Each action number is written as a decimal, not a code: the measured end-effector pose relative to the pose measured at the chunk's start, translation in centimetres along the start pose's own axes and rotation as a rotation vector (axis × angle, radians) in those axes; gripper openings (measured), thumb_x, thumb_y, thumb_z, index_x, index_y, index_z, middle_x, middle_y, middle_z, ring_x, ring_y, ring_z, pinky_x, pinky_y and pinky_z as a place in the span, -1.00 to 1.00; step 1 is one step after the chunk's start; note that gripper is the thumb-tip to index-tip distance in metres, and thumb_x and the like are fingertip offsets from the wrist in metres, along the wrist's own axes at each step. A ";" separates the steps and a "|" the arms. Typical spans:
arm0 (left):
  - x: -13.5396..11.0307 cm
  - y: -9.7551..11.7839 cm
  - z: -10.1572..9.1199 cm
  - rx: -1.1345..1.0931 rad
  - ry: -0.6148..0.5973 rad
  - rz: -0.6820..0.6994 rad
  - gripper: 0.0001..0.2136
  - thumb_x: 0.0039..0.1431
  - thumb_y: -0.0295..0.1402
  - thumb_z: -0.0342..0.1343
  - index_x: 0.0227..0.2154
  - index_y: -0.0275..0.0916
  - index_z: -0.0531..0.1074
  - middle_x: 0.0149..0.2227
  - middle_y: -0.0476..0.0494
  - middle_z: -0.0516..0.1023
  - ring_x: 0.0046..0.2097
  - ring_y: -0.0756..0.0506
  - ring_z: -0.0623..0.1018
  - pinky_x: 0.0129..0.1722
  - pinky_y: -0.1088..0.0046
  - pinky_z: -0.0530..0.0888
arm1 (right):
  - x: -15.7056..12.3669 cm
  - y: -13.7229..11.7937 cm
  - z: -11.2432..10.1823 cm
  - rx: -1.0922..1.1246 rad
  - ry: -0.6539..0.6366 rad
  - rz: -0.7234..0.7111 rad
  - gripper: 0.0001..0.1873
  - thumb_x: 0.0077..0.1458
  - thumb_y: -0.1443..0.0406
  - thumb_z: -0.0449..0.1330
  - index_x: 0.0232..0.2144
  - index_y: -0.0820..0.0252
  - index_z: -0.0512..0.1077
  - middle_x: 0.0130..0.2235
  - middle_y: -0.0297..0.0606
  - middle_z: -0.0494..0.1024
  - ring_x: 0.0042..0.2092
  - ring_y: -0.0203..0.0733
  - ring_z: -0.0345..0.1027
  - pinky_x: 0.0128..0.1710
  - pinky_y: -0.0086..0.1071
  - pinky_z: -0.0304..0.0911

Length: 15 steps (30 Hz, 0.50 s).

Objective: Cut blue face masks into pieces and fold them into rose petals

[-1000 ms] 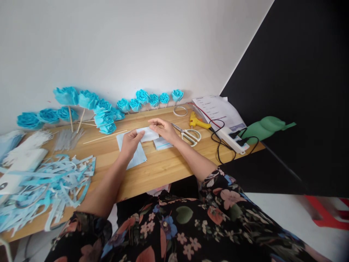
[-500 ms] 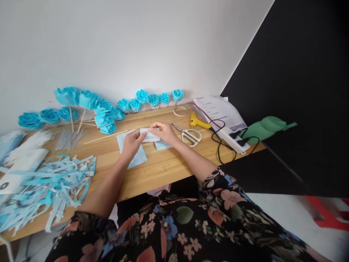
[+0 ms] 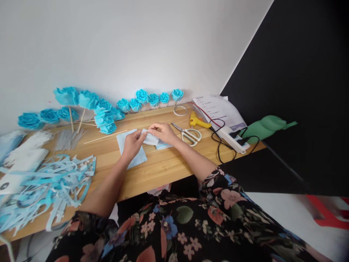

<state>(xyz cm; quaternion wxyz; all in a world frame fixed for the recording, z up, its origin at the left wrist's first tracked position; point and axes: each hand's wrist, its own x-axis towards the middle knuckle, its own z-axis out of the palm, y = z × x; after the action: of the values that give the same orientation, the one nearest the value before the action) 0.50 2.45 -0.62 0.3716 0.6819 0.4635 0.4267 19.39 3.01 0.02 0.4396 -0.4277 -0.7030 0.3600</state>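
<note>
Between my two hands is a small white piece of fabric (image 3: 149, 139), held above the table. My left hand (image 3: 133, 143) pinches its left edge between thumb and fingers. With its fingertips, my right hand (image 3: 163, 133) grips the upper edge. Under my left hand lies a flat pale blue sheet (image 3: 138, 158) of similar material. A small light blue stack (image 3: 163, 146) lies below my right hand, partly hidden by it. White-handled scissors (image 3: 191, 136) rest just right of my right hand.
Blue fabric flowers (image 3: 105, 115) on sticks line the wall. Cut blue strips (image 3: 62, 182) heap at the left. Right of the scissors are a yellow glue gun (image 3: 200, 120), a roll of tape (image 3: 180, 110), a power strip (image 3: 233, 140) with black cables and a green object (image 3: 265, 128).
The white piece has tilted, its right side dropping, and looks more folded or bunched between my fingers. Both hands stay in nearly the same place.
</note>
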 end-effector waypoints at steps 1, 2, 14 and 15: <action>0.0 0.0 0.0 -0.001 -0.005 0.000 -0.66 0.17 -0.05 0.13 -0.49 -0.25 0.47 -0.54 0.00 0.41 -0.43 -0.04 0.40 -0.41 0.47 0.31 | 0.0 0.0 0.0 -0.013 0.009 -0.004 -0.68 0.15 0.08 0.22 -0.35 0.24 0.55 -0.38 -0.31 0.58 -0.34 -0.29 0.34 -0.26 -0.42 0.18; 0.0 0.1 0.1 -0.005 -0.009 0.000 -0.67 0.16 -0.05 0.14 -0.47 -0.25 0.47 -0.52 -0.01 0.43 -0.42 -0.05 0.41 -0.40 0.47 0.32 | 0.0 0.0 0.0 -0.017 0.021 -0.007 -0.68 0.15 0.09 0.22 -0.36 0.24 0.55 -0.38 -0.31 0.58 -0.34 -0.29 0.34 -0.26 -0.42 0.17; 0.2 1.3 0.1 -0.215 0.000 -0.102 -0.71 -0.02 -0.10 0.25 -0.57 -0.23 0.45 -0.59 -0.02 0.47 -0.50 -0.03 0.44 -0.43 0.46 0.41 | 0.0 -0.7 -0.2 0.027 0.176 0.010 -0.65 0.18 0.04 0.15 -0.38 0.22 0.44 -0.42 -0.37 0.46 -0.37 -0.32 0.27 -0.32 -0.44 0.13; 0.2 1.2 0.1 -0.215 -0.008 -0.094 -0.70 -0.02 -0.08 0.26 -0.57 -0.23 0.45 -0.59 -0.03 0.48 -0.50 -0.03 0.45 -0.42 0.46 0.41 | 0.0 -0.7 -0.2 0.021 0.182 0.014 -0.65 0.18 0.04 0.14 -0.37 0.22 0.44 -0.42 -0.37 0.46 -0.37 -0.33 0.26 -0.33 -0.45 0.13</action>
<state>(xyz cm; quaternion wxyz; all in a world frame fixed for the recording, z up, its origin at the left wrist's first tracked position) 1.04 2.24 0.50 0.4642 0.6172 0.4451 0.4533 19.38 2.75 0.74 0.5037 -0.4587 -0.6534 0.3302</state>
